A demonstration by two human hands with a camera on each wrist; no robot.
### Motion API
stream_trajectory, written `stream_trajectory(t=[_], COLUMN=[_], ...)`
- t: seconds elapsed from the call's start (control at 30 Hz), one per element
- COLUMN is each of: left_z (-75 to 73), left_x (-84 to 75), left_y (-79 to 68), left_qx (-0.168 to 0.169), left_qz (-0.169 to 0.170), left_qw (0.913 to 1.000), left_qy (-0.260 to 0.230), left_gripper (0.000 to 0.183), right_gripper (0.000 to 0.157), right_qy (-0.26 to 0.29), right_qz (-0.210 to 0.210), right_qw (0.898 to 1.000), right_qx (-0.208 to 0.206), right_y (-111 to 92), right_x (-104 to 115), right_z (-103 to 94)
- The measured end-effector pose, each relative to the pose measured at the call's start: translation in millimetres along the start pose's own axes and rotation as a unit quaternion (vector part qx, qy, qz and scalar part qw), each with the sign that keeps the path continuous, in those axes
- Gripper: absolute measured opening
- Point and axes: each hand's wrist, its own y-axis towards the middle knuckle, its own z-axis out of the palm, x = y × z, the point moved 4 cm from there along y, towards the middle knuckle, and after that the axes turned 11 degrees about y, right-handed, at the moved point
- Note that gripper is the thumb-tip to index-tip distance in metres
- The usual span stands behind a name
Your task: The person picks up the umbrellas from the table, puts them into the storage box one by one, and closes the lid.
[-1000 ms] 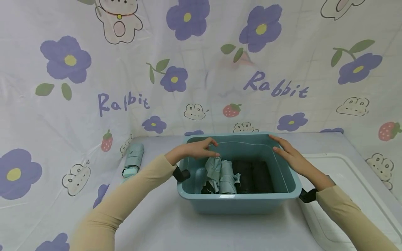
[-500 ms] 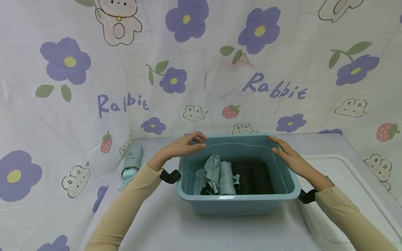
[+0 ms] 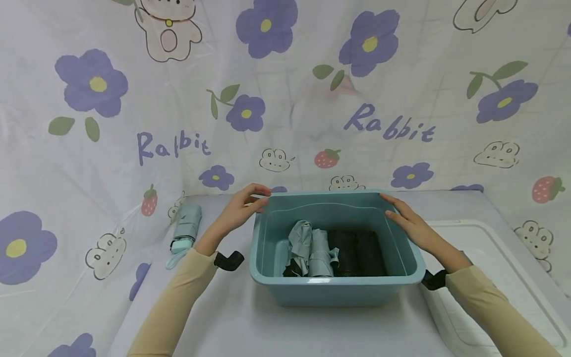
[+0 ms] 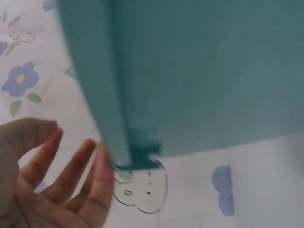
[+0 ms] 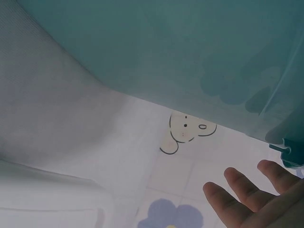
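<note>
A blue-green plastic bin (image 3: pixel 330 293) stands on the table in the head view. My left hand (image 3: pixel 236 213) is at its back-left corner, fingertips right at the rim, fingers loosely bent. My right hand (image 3: pixel 415 228) rests along the right rim towards the back, fingers extended. Inside the bin lie a crumpled light-blue folded umbrella (image 3: pixel 301 243), a neatly rolled light-blue one (image 3: pixel 320 255) and two black rolled bundles (image 3: pixel 342 253) side by side. Both wrist views show the bin's outer wall (image 4: pixel 204 80), with the fingers beside it.
Another light-blue folded umbrella (image 3: pixel 187 225) with a wrist loop lies on the table at the left. A white lid (image 3: pixel 486 277) lies flat right of the bin, partly under my right forearm. A patterned curtain (image 3: pixel 294 124) hangs behind and at the sides.
My left hand has moved left, from over the umbrellas in the bin to the bin's back-left corner. The right hand has stayed at the right rim.
</note>
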Motion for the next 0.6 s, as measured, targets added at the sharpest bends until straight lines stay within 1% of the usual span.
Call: stream_trajectory(t=[0.07, 0.17, 0.27, 0.37, 0.5, 0.6], left_z=[-3.8, -10.3, -16.2, -19.6, -22.0, -23.7], left_x=[-1.7, -2.2, 7.8, 31.2, 64.9, 79.3], left_y=[-5.4, -14.0, -20.2, -23.0, -27.5, -34.3], left_qx=[-0.030, -0.063, -0.087, -0.105, -0.127, -0.134], left_qz=[0.006, 0.002, -0.012, -0.026, -0.030, -0.021], left_qw=[0.9995, 0.9978, 0.9954, 0.9914, 0.9843, 0.9762], left_qy=[0.005, 0.018, 0.039, 0.074, 0.119, 0.169], left_gripper=[0.028, 0.027, 0.025, 0.023, 0.024, 0.025], right_gripper=[0.050, 0.050, 0.050, 0.050, 0.049, 0.049], right_qy=[0.001, 0.002, 0.002, 0.001, 0.002, 0.001], right_qz=[-0.001, 0.001, 0.003, 0.003, 0.001, 0.001], right_qw=[1.000, 1.000, 1.000, 1.000, 1.000, 1.000], right_qx=[0.000, 0.002, 0.003, 0.002, 0.001, 0.002], right_y=[-0.3, -0.1, 0.2, 0.2, -0.3, -0.1], right_x=[0.6, 2.0, 3.1, 3.0, 2.7, 1.8], right_z=[-0.1, -0.2, 0.3, 0.5, 0.5, 0.4])
